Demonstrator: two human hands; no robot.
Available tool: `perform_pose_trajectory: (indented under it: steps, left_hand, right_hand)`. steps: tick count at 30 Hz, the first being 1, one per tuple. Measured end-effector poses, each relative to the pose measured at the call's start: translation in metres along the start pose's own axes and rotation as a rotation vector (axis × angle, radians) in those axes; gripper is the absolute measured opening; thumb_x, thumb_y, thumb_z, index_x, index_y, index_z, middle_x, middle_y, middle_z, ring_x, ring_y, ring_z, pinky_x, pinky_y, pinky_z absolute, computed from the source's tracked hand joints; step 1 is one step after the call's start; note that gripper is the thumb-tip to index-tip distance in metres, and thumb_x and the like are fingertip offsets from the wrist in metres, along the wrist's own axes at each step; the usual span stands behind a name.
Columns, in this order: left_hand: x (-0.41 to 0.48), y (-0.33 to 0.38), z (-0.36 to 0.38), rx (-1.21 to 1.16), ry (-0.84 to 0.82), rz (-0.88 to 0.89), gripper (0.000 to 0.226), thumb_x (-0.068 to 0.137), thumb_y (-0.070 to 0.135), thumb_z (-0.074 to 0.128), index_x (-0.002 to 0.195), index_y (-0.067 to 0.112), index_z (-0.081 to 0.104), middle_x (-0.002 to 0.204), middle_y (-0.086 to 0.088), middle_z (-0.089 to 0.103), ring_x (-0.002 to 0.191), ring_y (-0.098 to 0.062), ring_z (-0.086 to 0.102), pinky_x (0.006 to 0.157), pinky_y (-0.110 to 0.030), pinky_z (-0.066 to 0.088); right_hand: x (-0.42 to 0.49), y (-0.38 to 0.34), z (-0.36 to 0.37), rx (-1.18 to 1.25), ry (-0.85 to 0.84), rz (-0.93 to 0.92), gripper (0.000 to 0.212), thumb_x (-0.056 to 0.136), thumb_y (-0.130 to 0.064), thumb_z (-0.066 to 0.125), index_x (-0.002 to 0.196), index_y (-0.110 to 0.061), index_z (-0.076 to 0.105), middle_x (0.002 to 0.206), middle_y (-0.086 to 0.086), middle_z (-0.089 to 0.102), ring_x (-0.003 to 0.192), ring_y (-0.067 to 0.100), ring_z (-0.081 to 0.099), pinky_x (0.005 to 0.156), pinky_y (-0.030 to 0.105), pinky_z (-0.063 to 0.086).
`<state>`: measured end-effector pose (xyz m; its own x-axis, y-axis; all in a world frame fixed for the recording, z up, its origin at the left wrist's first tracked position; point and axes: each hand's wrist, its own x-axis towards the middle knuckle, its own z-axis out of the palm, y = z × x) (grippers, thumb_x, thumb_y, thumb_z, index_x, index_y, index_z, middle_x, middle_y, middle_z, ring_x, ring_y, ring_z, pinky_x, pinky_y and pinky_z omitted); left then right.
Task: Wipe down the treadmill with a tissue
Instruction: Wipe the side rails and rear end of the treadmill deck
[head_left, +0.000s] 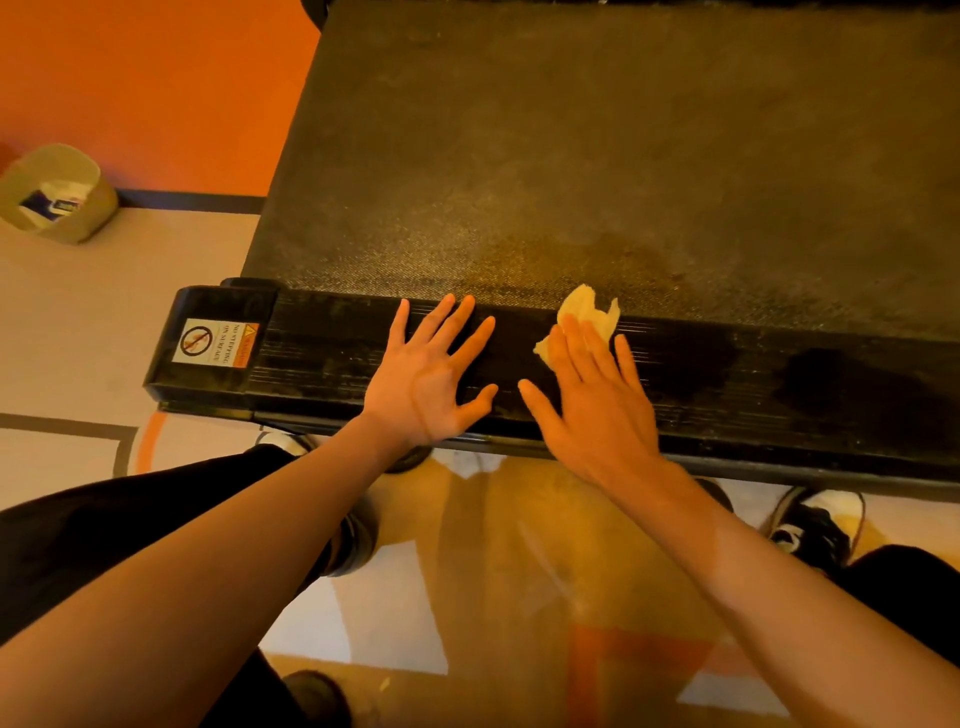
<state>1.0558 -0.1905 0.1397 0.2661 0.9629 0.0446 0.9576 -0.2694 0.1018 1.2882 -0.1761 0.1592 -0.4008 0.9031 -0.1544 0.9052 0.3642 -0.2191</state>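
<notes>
The treadmill's black side rail (322, 353) runs across the middle of the view, with the dark textured belt (597, 156) beyond it. My left hand (434, 374) rests flat on the rail with its fingers spread. My right hand (592, 400) lies to its right, fingers straight, pressing a crumpled yellowish tissue (587, 312) against the rail near the belt's edge. Most of the tissue is hidden under my fingers. Darker patches show on the rail to the right of my right hand.
A white warning sticker (218, 343) sits on the rail's left end cap. A beige bin (57, 195) with some trash stands on the floor at far left, by an orange wall. My knees and a black-and-white shoe (815, 525) are below the rail.
</notes>
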Motion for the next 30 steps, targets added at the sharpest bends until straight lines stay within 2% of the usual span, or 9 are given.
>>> perform_pose_trajectory:
  steps: [2,5,8,11,14,16,20,23,30]
  left_hand:
    - [0.0,0.0,0.0,-0.002,0.007,-0.001,0.078,0.097,0.066,0.037,0.16,0.021,0.037,0.168,-0.013,0.028,0.158,-0.033,0.019,0.122,-0.069,0.011]
    - [0.0,0.001,0.002,-0.014,0.04,-0.002,0.077,0.097,0.064,0.038,0.159,0.02,0.04,0.167,-0.014,0.031,0.157,-0.033,0.021,0.121,-0.07,0.012]
    - [-0.001,0.001,0.004,-0.009,0.052,-0.003,0.076,0.097,0.064,0.038,0.158,0.02,0.041,0.167,-0.014,0.031,0.157,-0.033,0.023,0.121,-0.071,0.014]
    - [-0.001,0.0,0.003,0.005,0.028,0.005,0.076,0.098,0.065,0.036,0.16,0.02,0.038,0.168,-0.013,0.029,0.157,-0.033,0.02,0.121,-0.07,0.013]
    - [-0.002,-0.002,0.0,0.008,-0.004,0.016,0.077,0.1,0.067,0.027,0.162,0.022,0.033,0.169,-0.012,0.025,0.158,-0.031,0.016,0.122,-0.069,0.011]
    - [-0.001,-0.003,-0.001,0.004,-0.01,0.007,0.074,0.101,0.066,0.027,0.162,0.023,0.034,0.17,-0.011,0.025,0.159,-0.031,0.016,0.122,-0.069,0.01]
    - [-0.002,-0.002,0.001,-0.015,0.021,0.0,0.068,0.103,0.059,0.03,0.16,0.023,0.038,0.169,-0.01,0.029,0.158,-0.03,0.018,0.121,-0.071,0.009]
    - [-0.002,-0.003,0.002,-0.026,0.028,0.002,0.066,0.104,0.056,0.03,0.16,0.023,0.038,0.169,-0.01,0.028,0.158,-0.031,0.019,0.12,-0.072,0.01]
    - [-0.002,-0.004,0.001,-0.022,0.021,-0.001,0.061,0.106,0.05,0.029,0.159,0.023,0.039,0.168,-0.01,0.03,0.157,-0.031,0.022,0.121,-0.07,0.01]
  right_hand:
    - [-0.009,0.035,-0.009,-0.028,0.011,0.002,0.088,0.099,-0.071,0.002,0.165,-0.016,0.02,0.174,0.005,0.012,0.161,0.019,0.001,0.13,0.047,0.0]
    - [-0.016,0.098,-0.025,-0.056,0.015,0.19,0.094,0.096,-0.076,-0.002,0.165,-0.015,0.021,0.173,0.006,0.014,0.161,0.019,0.001,0.13,0.05,0.0]
    - [-0.007,0.096,-0.028,0.013,0.024,0.353,0.104,0.091,-0.079,-0.009,0.164,-0.011,0.021,0.173,0.009,0.013,0.16,0.024,0.004,0.129,0.052,0.002]
    - [0.005,0.025,-0.013,0.111,0.062,0.185,0.088,0.099,-0.071,0.004,0.161,-0.014,0.032,0.171,0.009,0.019,0.159,0.027,0.01,0.129,0.054,0.007]
    - [0.007,-0.032,0.0,0.098,-0.019,-0.009,0.088,0.096,-0.07,-0.003,0.166,-0.02,0.019,0.174,0.004,0.006,0.161,0.02,-0.004,0.129,0.047,-0.006]
    - [-0.005,-0.021,0.0,0.057,-0.031,-0.07,0.083,0.099,-0.068,-0.001,0.166,-0.022,0.016,0.174,0.0,0.006,0.16,0.016,-0.004,0.129,0.045,-0.007]
    - [-0.046,0.056,-0.013,0.032,0.004,0.096,0.081,0.101,-0.069,-0.001,0.166,-0.023,0.013,0.174,-0.003,0.005,0.16,0.011,-0.007,0.129,0.045,-0.008]
    - [-0.053,0.056,-0.017,0.083,0.019,0.292,0.088,0.098,-0.07,-0.005,0.166,-0.019,0.016,0.174,0.002,0.005,0.16,0.017,-0.007,0.129,0.048,-0.007]
    - [-0.046,-0.058,0.02,0.079,-0.034,-0.049,0.078,0.102,-0.067,-0.002,0.166,-0.024,0.016,0.174,0.001,0.005,0.161,0.02,-0.005,0.129,0.046,-0.007]
